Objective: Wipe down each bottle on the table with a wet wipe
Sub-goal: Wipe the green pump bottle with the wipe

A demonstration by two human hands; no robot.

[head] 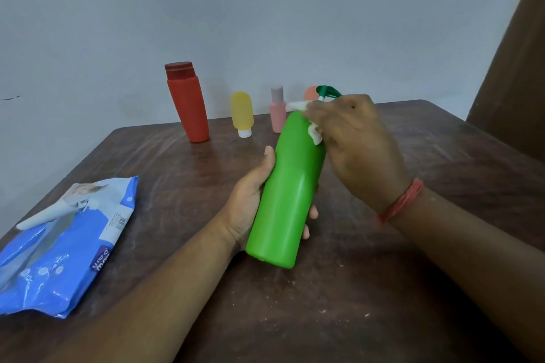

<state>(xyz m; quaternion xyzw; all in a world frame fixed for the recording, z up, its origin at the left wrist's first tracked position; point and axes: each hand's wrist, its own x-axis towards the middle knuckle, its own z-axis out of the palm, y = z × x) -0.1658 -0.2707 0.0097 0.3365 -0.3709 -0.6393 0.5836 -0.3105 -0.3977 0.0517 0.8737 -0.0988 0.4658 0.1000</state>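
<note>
A tall green bottle [287, 186] with a dark green pump top is held tilted above the table's middle. My left hand [250, 200] grips its lower body from the left, thumb up along the side. My right hand [356, 144] holds a white wet wipe [312, 127] against the bottle's shoulder and neck. At the table's far edge stand a red bottle [188, 103], a yellow tube [241, 113] on its white cap, and a pink bottle [277, 110]. An orange-pink item [309, 93] is mostly hidden behind the pump.
A blue wet-wipe pack [62, 244] lies at the left on the dark wooden table [354, 289]. A pale wall rises behind the table. A brown panel [513, 82] stands at the far right.
</note>
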